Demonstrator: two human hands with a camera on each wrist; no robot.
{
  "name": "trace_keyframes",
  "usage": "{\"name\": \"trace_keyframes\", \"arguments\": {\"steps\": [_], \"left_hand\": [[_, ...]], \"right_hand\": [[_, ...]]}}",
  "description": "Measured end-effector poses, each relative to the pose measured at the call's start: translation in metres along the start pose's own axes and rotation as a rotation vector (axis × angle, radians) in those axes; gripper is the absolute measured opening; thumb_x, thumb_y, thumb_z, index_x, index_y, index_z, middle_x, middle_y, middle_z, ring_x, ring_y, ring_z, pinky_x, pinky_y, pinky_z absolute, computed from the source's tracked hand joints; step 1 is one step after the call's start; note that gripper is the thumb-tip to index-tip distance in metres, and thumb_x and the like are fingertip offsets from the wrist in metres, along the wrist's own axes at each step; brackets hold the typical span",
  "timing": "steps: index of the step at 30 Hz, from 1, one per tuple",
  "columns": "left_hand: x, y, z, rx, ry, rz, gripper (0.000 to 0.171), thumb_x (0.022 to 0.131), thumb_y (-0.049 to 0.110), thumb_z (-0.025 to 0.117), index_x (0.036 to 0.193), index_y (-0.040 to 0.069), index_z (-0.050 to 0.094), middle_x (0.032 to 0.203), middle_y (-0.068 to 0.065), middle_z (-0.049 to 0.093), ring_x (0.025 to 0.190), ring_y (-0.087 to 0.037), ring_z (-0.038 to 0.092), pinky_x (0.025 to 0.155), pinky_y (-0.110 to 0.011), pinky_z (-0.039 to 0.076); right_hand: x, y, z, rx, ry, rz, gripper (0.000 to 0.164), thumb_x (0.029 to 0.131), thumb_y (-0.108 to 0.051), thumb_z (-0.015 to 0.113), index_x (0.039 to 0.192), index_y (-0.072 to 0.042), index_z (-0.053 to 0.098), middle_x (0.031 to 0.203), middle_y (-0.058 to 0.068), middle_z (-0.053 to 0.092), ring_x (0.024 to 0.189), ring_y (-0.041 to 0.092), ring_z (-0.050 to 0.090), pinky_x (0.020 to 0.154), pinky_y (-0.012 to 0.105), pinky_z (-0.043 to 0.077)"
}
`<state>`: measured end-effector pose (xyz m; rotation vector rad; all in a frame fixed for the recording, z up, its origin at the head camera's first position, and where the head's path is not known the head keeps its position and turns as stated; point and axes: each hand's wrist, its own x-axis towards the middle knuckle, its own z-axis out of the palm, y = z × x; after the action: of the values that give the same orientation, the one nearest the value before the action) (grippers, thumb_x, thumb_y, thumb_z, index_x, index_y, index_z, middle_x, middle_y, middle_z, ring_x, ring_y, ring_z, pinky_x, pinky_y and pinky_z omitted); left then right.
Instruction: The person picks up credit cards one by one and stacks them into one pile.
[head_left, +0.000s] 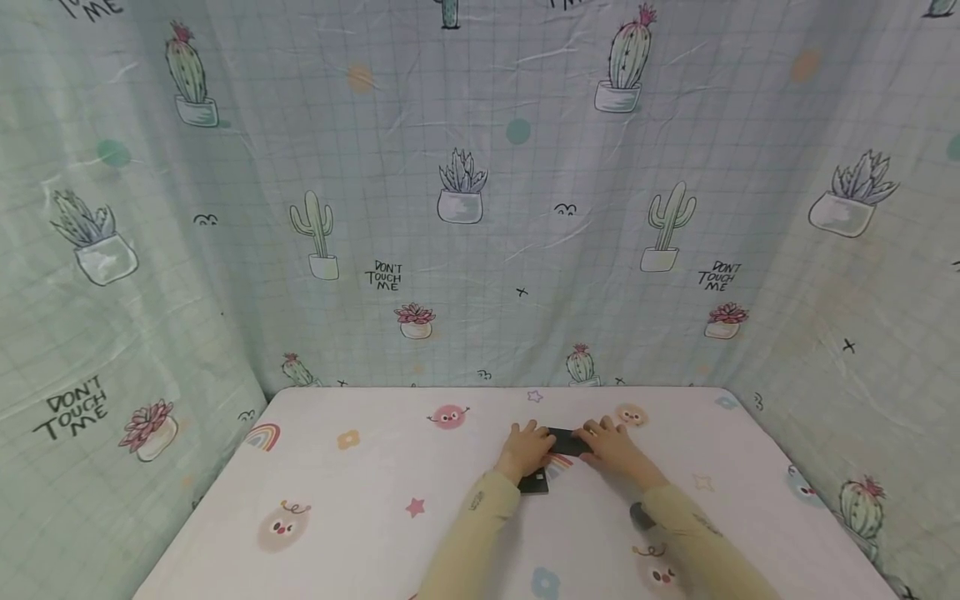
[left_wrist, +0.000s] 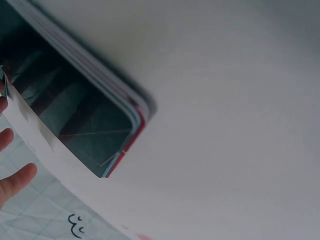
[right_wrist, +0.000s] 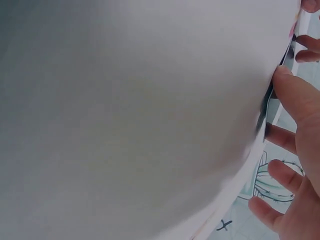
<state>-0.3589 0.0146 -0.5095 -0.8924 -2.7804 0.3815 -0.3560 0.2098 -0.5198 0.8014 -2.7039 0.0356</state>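
Note:
A thin, dark, flat rectangular piece (head_left: 567, 442) spans between the two hands. The left hand (head_left: 527, 447) pinches its left end. At the other end the right hand (head_left: 611, 446) grips it between thumb and fingers; in the right wrist view the piece (right_wrist: 270, 97) shows nearly edge-on, with the right thumb (right_wrist: 295, 92) on its near side. Below the left wrist lies a dark booklet-like thing (head_left: 534, 482), partly hidden by the sleeve. The left wrist view shows this booklet-like thing (left_wrist: 100, 125) with rounded corners, layered pale edges and a red strip.
A small dark object (head_left: 641, 516) lies beside the right sleeve, partly covered by it. The white tablecloth (head_left: 360, 517) carries printed rainbows, stars and faces. Cloth walls (head_left: 480, 250) with cactus prints rise behind and along both sides of the table.

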Motion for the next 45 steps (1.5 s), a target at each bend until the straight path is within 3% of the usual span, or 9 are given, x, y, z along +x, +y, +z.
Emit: {"name": "trace_keyframes", "arguments": {"steps": [10,19,28,36,45], "left_hand": [[0.003,0.004,-0.003,0.040,0.017,0.018,0.040,0.081,0.046,0.055,0.118,0.031,0.050,0.126,0.011,0.048,0.113,-0.011,0.044,0.086,-0.034,0.044],[0.006,0.005,-0.002,0.060,0.067,0.013,0.046,0.079,0.046,0.058,0.120,0.028,0.045,0.123,0.009,0.048,0.112,-0.013,0.044,0.086,-0.034,0.044],[0.006,0.007,-0.004,0.103,0.074,0.016,0.056,0.080,0.045,0.059,0.129,0.025,0.040,0.124,0.004,0.047,0.113,-0.015,0.043,0.088,-0.032,0.044],[0.006,0.004,-0.006,0.168,0.100,0.002,0.051,0.083,0.037,0.058,0.129,0.023,0.040,0.126,0.003,0.043,0.116,-0.015,0.040,0.091,-0.033,0.042],[0.001,0.000,-0.010,0.175,0.145,0.006,0.046,0.084,0.037,0.056,0.127,0.022,0.044,0.122,0.003,0.045,0.113,-0.016,0.042,0.088,-0.032,0.043]], "right_hand": [[0.001,0.000,0.000,-0.111,0.035,-0.061,0.042,0.071,-0.031,0.072,0.105,-0.013,0.057,0.094,0.006,0.052,0.079,0.022,0.041,0.063,0.037,0.037],[0.003,0.001,-0.001,-0.170,0.224,-0.159,0.049,0.062,-0.033,0.077,0.101,-0.012,0.058,0.091,0.005,0.052,0.077,0.022,0.040,0.065,0.037,0.035],[0.005,0.003,0.000,-0.230,0.290,-0.163,0.056,0.058,-0.040,0.076,0.102,-0.011,0.058,0.091,0.005,0.053,0.075,0.022,0.039,0.064,0.036,0.034],[0.006,0.003,0.001,-0.250,0.349,-0.180,0.059,0.058,-0.043,0.076,0.103,-0.008,0.060,0.093,0.006,0.054,0.076,0.023,0.041,0.063,0.037,0.036],[0.006,0.003,0.003,-0.229,0.356,-0.189,0.060,0.057,-0.042,0.077,0.102,-0.008,0.059,0.093,0.006,0.052,0.077,0.023,0.040,0.065,0.038,0.035]]}}
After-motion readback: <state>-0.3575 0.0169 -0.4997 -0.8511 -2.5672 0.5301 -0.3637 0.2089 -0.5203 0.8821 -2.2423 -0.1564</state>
